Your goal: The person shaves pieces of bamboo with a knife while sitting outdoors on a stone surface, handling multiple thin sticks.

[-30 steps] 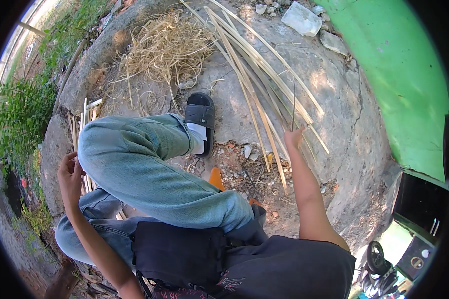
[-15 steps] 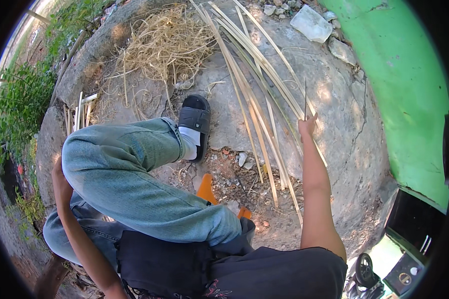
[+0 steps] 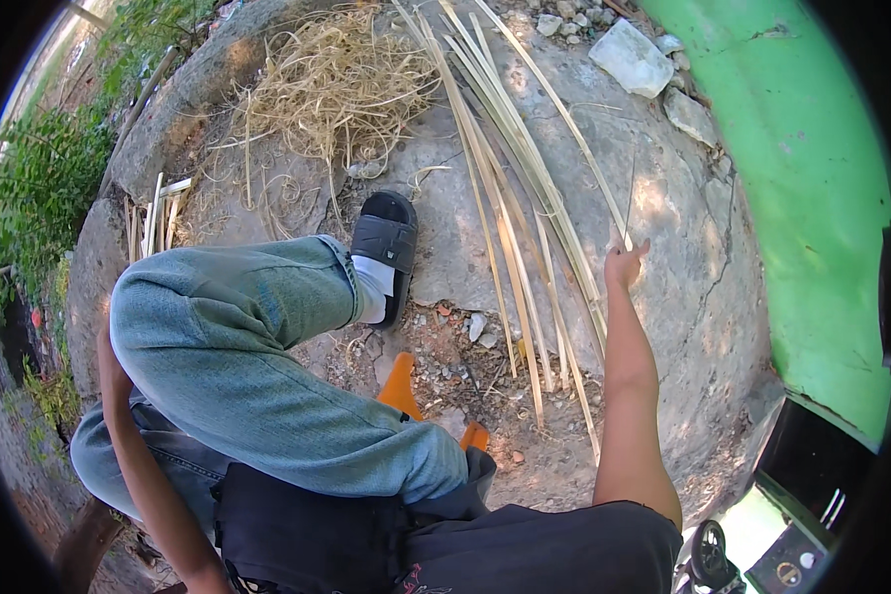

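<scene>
One thin strip (image 3: 632,203) in right grip (image 3: 624,265)

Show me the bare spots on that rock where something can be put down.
Bare rock lies between the strips and the green wall, right of the right hand. Another patch sits between sandal and strips. Shavings crowd the top left.

Ground here is a big rough grey slab of rock or concrete (image 3: 693,267), cracked and sun-dappled. Lying straight on it: a long fan of pale split bamboo strips (image 3: 510,198) running down the middle, and a tangled heap of dry straw-coloured shavings (image 3: 332,89) at the top left. A few short pale cut sticks (image 3: 158,213) sit at the left edge — chunky grey stones (image 3: 634,57) at the top right. Lower down it's dirt with small pebbles (image 3: 445,361).
</scene>
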The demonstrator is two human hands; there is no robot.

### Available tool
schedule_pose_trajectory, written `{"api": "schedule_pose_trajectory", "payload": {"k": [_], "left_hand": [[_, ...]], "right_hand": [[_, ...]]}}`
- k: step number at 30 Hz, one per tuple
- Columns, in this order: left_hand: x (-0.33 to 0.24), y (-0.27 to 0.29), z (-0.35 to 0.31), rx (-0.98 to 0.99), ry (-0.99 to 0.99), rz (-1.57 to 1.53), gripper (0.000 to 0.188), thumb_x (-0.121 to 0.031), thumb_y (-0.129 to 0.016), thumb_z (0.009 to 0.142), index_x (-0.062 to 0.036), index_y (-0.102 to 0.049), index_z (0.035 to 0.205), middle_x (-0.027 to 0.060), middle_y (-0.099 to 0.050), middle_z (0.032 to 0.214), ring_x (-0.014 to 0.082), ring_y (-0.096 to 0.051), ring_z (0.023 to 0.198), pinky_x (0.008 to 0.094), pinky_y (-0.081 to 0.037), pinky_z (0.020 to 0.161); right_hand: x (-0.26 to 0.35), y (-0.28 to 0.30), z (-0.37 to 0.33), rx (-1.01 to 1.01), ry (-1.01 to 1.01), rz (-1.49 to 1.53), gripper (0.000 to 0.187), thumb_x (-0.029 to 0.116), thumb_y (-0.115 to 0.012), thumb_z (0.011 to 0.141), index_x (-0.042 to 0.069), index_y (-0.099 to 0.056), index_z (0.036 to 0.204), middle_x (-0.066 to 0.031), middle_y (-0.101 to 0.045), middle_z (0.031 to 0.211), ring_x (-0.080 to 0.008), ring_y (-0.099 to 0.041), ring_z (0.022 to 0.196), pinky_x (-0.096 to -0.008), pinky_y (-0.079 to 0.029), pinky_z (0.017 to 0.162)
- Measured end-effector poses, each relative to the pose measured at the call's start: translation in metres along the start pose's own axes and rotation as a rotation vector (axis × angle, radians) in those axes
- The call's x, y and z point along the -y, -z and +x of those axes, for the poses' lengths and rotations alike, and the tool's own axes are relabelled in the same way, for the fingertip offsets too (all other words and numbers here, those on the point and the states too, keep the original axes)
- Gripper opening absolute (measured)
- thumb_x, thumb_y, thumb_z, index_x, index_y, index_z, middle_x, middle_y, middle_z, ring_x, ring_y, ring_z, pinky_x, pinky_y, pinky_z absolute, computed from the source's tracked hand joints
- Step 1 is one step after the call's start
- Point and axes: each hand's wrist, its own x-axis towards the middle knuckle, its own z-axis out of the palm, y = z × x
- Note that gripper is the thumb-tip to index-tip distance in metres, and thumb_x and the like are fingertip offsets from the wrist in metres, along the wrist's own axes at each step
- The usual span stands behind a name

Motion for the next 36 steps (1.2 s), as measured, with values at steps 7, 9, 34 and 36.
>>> {"api": "schedule_pose_trajectory", "payload": {"k": [7, 9, 34, 36], "left_hand": [[0.039, 0.002, -0.012, 0.003, 0.097, -0.062, 0.037, -0.010, -0.062, 0.076, 0.0067, -0.056, 0.109, 0.0163, -0.064, 0.104, 0.0185, -0.057, 0.096, 0.0327, -0.043, 0.086], [0.047, -0.001, -0.015, -0.010, 0.114, -0.070, 0.037, -0.010, -0.062, 0.076, 0.0066, -0.056, 0.108, 0.0164, -0.064, 0.103, 0.0188, -0.057, 0.095, 0.0327, -0.043, 0.086], [-0.075, 0.035, -0.023, -0.241, -0.048, -0.345, 0.024, -0.019, -0.054, 0.093, 0.0018, -0.059, 0.104, 0.0030, -0.059, 0.073, 0.0072, -0.054, 0.066, 0.0213, -0.043, 0.060], [-0.081, 0.037, -0.023, -0.274, -0.091, -0.397, 0.023, -0.018, -0.055, 0.093, 0.0019, -0.059, 0.104, 0.0026, -0.059, 0.073, 0.0069, -0.053, 0.066, 0.0213, -0.043, 0.060]], "right_hand": [[0.008, 0.001, 0.024, 0.348, -0.262, 0.011, 0.085, 0.014, -0.062, 0.079, 0.007, -0.006, 0.142, -0.0215, -0.064, 0.102, -0.0383, -0.063, 0.091, -0.0463, -0.048, 0.084], [0.004, -0.008, 0.017, 0.255, -0.112, -0.049, 0.085, 0.016, -0.065, 0.078, 0.006, -0.010, 0.142, -0.0203, -0.064, 0.102, -0.0366, -0.064, 0.087, -0.0451, -0.048, 0.083], [0.153, 0.331, -0.115, 0.637, -0.237, 1.075, 0.076, 0.004, -0.059, 0.069, 0.004, -0.027, 0.138, -0.0025, -0.045, 0.069, -0.0111, -0.044, 0.047, -0.0247, -0.039, 0.042], [0.164, 0.368, -0.117, 0.614, -0.217, 1.201, 0.075, 0.004, -0.057, 0.069, 0.003, -0.028, 0.138, -0.0021, -0.042, 0.067, -0.0115, -0.042, 0.046, -0.0248, -0.039, 0.042]]}}
